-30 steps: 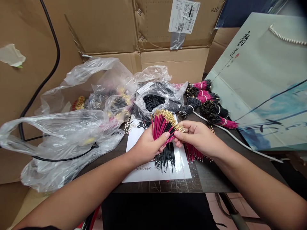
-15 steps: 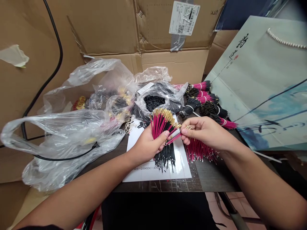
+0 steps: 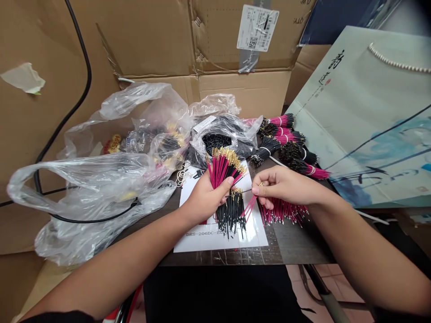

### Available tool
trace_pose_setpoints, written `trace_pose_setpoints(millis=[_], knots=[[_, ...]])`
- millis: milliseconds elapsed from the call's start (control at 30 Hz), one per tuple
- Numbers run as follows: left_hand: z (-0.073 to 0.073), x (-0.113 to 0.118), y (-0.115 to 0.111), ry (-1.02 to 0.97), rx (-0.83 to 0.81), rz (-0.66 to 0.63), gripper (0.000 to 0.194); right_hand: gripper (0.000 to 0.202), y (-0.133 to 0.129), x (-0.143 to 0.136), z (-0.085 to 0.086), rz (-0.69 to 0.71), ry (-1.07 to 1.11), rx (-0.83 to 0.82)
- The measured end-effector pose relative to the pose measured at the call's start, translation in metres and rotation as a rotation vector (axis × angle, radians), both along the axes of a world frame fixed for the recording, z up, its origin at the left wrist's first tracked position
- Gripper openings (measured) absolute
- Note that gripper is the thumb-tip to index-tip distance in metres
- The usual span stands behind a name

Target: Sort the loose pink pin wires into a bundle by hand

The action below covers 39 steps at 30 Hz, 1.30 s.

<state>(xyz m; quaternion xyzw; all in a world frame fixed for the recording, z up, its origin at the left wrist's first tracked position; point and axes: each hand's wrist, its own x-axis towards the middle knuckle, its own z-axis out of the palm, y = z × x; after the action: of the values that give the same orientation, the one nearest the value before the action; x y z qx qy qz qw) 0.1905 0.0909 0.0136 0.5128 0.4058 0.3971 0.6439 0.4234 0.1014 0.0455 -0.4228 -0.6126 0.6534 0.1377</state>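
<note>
A thick fan of pink and black wires with gold tips (image 3: pixel 224 172) is gripped in my left hand (image 3: pixel 205 197), thumb across it. Just right of it, my right hand (image 3: pixel 279 186) pinches a few pink wires (image 3: pixel 249 207). A thin dark wire spans between the two hands. Below the fan, a pile of black wires (image 3: pixel 230 213) lies on a printed white sheet (image 3: pixel 202 240). Under and beside my right hand is a pile of pink wires (image 3: pixel 286 211) with silvery ends.
Behind the hands sits an open plastic bag of small black pieces (image 3: pixel 217 142). Tied wire bundles (image 3: pixel 283 134) lie at the back right, by a pale paper bag (image 3: pixel 377 130). Crumpled clear bags (image 3: pixel 101 179) and a black cable (image 3: pixel 82 96) are at the left; cardboard (image 3: pixel 242 89) stands behind.
My right hand's pink wires have swung from beside the fan to hang downward. A dark wire now stretches between my hands. The fan sits slightly farther left.
</note>
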Motion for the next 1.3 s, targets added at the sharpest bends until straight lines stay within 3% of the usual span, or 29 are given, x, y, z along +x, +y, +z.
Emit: trace_pose_setpoints(millis=[233, 433, 633, 767, 900, 1100, 1200, 1300], knots=[[-0.001, -0.003, 0.007, 0.005, 0.029, 0.053, 0.034, 0.033, 0.022, 0.004, 0.021, 0.433, -0.183, -0.045], [0.002, -0.003, 0.009, -0.008, 0.023, 0.083, 0.033, 0.039, 0.049, -0.023, 0.027, 0.663, -0.441, -0.081], [0.005, -0.004, 0.009, -0.007, 0.018, 0.111, 0.035, 0.038, 0.062, -0.040, 0.017, 0.567, -0.405, 0.049], [0.004, -0.004, 0.009, -0.018, -0.002, 0.095, 0.035, 0.040, 0.061, -0.034, 0.013, 0.402, -0.302, 0.076], [0.001, -0.003, 0.008, -0.056, -0.010, 0.084, 0.033, 0.038, 0.061, -0.019, 0.018, 0.348, -0.301, 0.061], [-0.003, -0.003, 0.006, -0.055, -0.018, 0.068, 0.032, 0.035, 0.059, 0.022, 0.029, 0.351, -0.493, 0.091], [-0.004, -0.002, 0.006, -0.072, -0.028, 0.064, 0.032, 0.033, 0.050, 0.032, 0.020, 0.315, -0.600, 0.164], [-0.005, -0.001, 0.006, -0.073, -0.028, 0.064, 0.033, 0.029, 0.041, 0.031, 0.004, 0.272, -0.678, 0.394]])
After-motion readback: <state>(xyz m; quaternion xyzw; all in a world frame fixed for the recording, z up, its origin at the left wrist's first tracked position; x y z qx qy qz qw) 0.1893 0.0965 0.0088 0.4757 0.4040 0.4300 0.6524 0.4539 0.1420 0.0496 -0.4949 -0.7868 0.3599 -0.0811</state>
